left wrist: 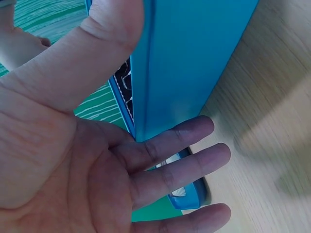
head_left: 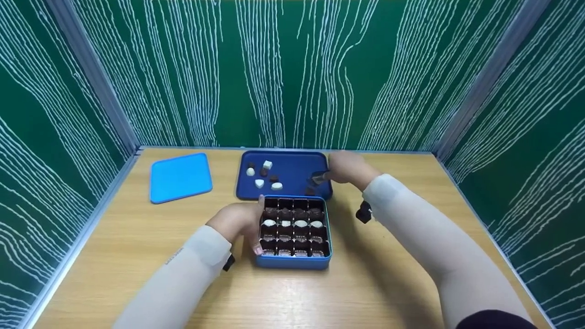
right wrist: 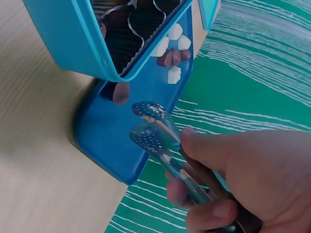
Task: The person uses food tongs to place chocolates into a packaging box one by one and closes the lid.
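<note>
A blue box (head_left: pixel 292 262) with a divided dark insert stands in front of a dark blue tray (head_left: pixel 297 161). One of its rows holds white chocolates (head_left: pixel 300 223), another brown chocolates (head_left: pixel 299 213). My left hand (head_left: pixel 237 221) rests against the box's left side, fingers straight in the left wrist view. In my right hand (head_left: pixel 348 167) I hold metal tongs (right wrist: pixel 160 141) with perforated tips, slightly apart and with nothing visible between them. They hover above the tray's right part. Close to the tips a brown chocolate (right wrist: pixel 121 93) lies on the tray, partly hidden by the box.
Several white and brown chocolates (head_left: pixel 263 172) lie loose on the tray's left half. A light blue lid (head_left: pixel 180 178) lies on the wooden table (head_left: pixel 192 214) farther left. Green panels (head_left: pixel 315 73) with white lines stand behind the table and at both sides.
</note>
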`<action>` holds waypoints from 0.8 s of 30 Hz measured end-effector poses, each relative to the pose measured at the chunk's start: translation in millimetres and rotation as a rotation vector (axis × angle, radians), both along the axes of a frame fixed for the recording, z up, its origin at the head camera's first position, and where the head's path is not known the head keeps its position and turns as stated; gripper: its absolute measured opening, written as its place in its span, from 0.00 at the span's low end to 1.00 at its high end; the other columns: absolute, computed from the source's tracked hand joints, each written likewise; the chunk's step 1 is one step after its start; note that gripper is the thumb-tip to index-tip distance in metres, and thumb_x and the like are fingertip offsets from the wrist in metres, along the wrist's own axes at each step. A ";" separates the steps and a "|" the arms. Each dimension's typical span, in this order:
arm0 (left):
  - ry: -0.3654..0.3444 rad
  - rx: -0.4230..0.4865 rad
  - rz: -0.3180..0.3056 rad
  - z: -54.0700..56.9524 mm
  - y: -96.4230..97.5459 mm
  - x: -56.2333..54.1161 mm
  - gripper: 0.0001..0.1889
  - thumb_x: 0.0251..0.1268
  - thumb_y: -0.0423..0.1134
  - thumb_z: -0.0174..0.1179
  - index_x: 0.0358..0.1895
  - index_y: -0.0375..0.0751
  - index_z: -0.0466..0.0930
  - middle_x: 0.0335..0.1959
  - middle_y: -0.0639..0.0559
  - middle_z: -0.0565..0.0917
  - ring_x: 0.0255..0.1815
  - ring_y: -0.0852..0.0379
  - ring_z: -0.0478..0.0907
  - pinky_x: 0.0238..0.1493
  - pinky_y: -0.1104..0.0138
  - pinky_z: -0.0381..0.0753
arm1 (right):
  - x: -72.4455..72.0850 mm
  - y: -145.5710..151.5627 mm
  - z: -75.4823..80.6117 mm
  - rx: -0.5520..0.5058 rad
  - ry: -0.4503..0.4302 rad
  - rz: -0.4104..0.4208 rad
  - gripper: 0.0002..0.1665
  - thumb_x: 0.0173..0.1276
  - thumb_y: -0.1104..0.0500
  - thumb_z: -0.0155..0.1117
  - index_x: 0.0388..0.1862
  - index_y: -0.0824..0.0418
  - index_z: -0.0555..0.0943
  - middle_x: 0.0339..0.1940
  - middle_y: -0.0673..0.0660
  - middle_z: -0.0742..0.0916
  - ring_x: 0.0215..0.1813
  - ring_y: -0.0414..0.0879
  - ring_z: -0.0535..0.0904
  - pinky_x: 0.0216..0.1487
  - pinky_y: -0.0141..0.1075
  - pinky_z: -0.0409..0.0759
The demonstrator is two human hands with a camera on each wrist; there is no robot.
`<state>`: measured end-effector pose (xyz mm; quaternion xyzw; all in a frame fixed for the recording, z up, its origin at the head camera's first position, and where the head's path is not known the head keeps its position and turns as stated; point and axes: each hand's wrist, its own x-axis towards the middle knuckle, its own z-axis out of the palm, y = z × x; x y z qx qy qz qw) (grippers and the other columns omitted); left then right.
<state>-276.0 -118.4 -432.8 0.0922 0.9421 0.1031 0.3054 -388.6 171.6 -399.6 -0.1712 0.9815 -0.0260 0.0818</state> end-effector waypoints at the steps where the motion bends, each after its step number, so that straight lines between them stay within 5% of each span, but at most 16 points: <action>1: 0.002 0.000 -0.002 -0.2 0.3 0.2 0.90 0.41 0.51 0.94 0.95 0.42 0.24 0.91 0.34 0.66 0.87 0.34 0.71 0.90 0.43 0.71 | -1.5 1.6 -0.4 0.008 -0.012 -0.007 0.25 0.78 0.43 0.77 0.28 0.56 0.80 0.27 0.50 0.80 0.32 0.48 0.75 0.35 0.42 0.78; 8: 0.032 -0.004 -0.015 -1.4 -0.2 -0.5 0.91 0.40 0.52 0.95 0.95 0.40 0.25 0.89 0.34 0.69 0.85 0.34 0.74 0.88 0.43 0.74 | -8.9 4.2 -4.7 0.042 -0.127 0.009 0.30 0.79 0.47 0.75 0.20 0.52 0.71 0.21 0.47 0.73 0.27 0.45 0.70 0.31 0.39 0.71; 16: 0.038 0.013 -0.022 -1.2 0.3 0.4 0.89 0.42 0.51 0.95 0.95 0.39 0.27 0.87 0.34 0.72 0.82 0.37 0.77 0.87 0.44 0.76 | -9.1 9.6 -13.8 0.034 -0.209 0.020 0.28 0.85 0.46 0.70 0.23 0.57 0.83 0.24 0.52 0.89 0.28 0.42 0.75 0.32 0.36 0.72; 20: 0.035 0.008 -0.023 0.0 1.4 1.8 0.89 0.43 0.51 0.95 0.95 0.39 0.27 0.87 0.36 0.73 0.82 0.39 0.77 0.87 0.44 0.75 | -6.6 12.8 -20.5 -0.009 -0.039 0.005 0.27 0.82 0.50 0.74 0.20 0.54 0.79 0.21 0.48 0.78 0.26 0.44 0.71 0.29 0.39 0.70; 24: 0.022 -0.002 -0.006 1.8 1.5 1.5 0.89 0.43 0.51 0.94 0.95 0.41 0.26 0.88 0.36 0.71 0.84 0.37 0.75 0.88 0.43 0.74 | -1.3 9.9 -30.5 0.104 0.246 0.056 0.19 0.80 0.56 0.73 0.25 0.58 0.84 0.28 0.55 0.89 0.32 0.52 0.85 0.32 0.50 0.87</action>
